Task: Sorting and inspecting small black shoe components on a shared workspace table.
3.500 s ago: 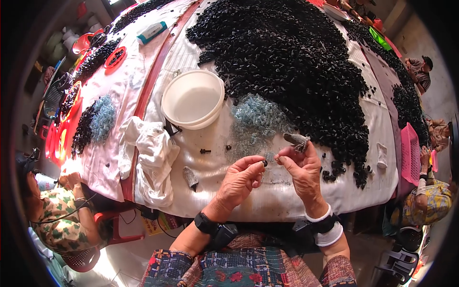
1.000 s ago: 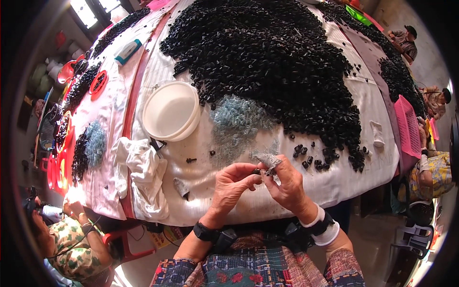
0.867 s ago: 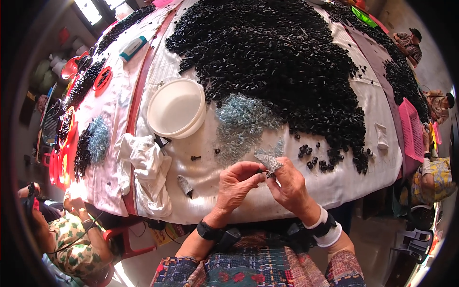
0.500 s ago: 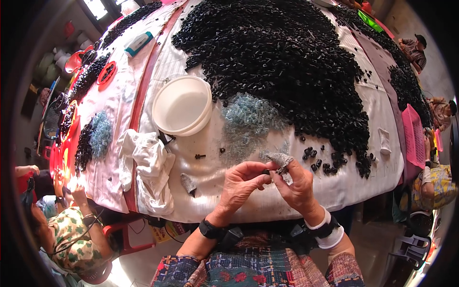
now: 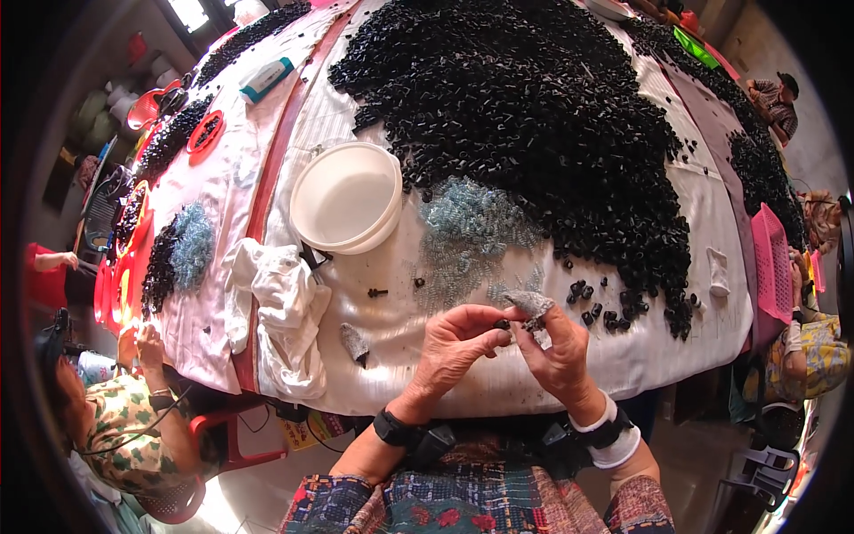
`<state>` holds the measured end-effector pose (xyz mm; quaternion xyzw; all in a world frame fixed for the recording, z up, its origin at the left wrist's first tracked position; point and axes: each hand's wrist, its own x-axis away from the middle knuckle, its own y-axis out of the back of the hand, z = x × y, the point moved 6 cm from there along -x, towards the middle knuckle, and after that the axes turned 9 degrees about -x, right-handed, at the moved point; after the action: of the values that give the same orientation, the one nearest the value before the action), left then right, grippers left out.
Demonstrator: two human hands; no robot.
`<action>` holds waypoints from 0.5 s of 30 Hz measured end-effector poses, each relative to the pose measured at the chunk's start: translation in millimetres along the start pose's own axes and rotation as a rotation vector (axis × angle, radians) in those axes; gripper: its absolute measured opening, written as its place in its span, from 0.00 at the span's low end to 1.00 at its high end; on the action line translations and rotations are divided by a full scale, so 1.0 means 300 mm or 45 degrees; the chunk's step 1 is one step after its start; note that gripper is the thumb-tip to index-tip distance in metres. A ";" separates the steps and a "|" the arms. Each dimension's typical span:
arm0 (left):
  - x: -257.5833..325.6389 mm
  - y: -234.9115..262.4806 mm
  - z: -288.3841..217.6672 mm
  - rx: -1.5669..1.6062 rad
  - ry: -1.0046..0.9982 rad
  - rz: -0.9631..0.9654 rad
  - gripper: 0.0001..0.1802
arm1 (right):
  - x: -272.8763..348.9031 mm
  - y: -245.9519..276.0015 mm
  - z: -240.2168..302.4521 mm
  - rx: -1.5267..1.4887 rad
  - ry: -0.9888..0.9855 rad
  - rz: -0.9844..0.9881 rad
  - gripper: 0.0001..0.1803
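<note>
Over the near edge of the cloth-covered table, my left hand (image 5: 455, 349) pinches a small black plastic part (image 5: 502, 326) between thumb and fingertips. Close beside it, my right hand (image 5: 559, 351) has thumb and forefinger pressed together, and what lies between them is too small to tell. A grey knitted fingertip cover (image 5: 530, 304) sits at that hand's forefinger. Small clear bluish pieces (image 5: 471, 227) lie in a heap beyond my hands. A large spread of black plastic parts (image 5: 525, 116) covers the far middle, with several loose ones near my right hand.
Left of the heap stands a white plastic basin (image 5: 347, 198). A crumpled white cloth (image 5: 286, 325) and another grey knitted piece (image 5: 354, 343) lie nearer. At the right are a pink basket (image 5: 771, 262) and a small white roll (image 5: 717, 271). Other people sit along both sides.
My hands stay pinched together in nearly the same place, with the black part turned slightly between the fingertips. The whole view has shifted slightly. The co-worker at the left has moved their hands a little.
</note>
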<state>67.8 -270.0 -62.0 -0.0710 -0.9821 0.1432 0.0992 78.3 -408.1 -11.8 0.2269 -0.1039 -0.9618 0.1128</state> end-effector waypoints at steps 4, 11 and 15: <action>0.007 0.007 0.016 -0.002 -0.030 -0.006 0.12 | 0.001 -0.005 0.036 0.179 0.182 0.014 0.22; 0.008 0.006 0.018 0.067 -0.028 0.030 0.13 | -0.011 0.002 0.056 0.123 0.186 -0.032 0.22; 0.007 0.003 0.022 0.065 -0.008 0.035 0.14 | -0.005 0.000 0.028 0.098 0.134 0.027 0.21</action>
<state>64.5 -270.4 -68.2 -0.0814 -0.9774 0.1699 0.0960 75.6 -406.5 -3.7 0.2804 -0.1372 -0.9425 0.1193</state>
